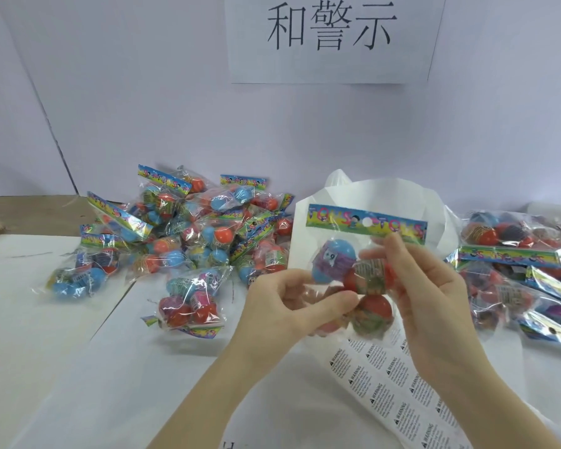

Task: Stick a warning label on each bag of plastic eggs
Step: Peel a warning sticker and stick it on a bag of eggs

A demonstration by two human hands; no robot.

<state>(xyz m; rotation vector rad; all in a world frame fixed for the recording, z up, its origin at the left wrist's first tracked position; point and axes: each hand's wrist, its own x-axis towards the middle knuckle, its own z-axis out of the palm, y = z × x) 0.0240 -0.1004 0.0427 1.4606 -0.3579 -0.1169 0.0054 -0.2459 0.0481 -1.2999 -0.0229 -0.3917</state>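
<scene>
Clear bag of plastic eggs held raised above the bench: my left grip pinches its lower edge, my right grip curls round its right side.

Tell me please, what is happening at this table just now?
A person holds one bag of plastic eggs up in both hands: the left hand grips its lower left side, the right hand its right side. A sheet of warning labels lies on the table below. One pile of bags sits to the left, another pile to the right.
</scene>
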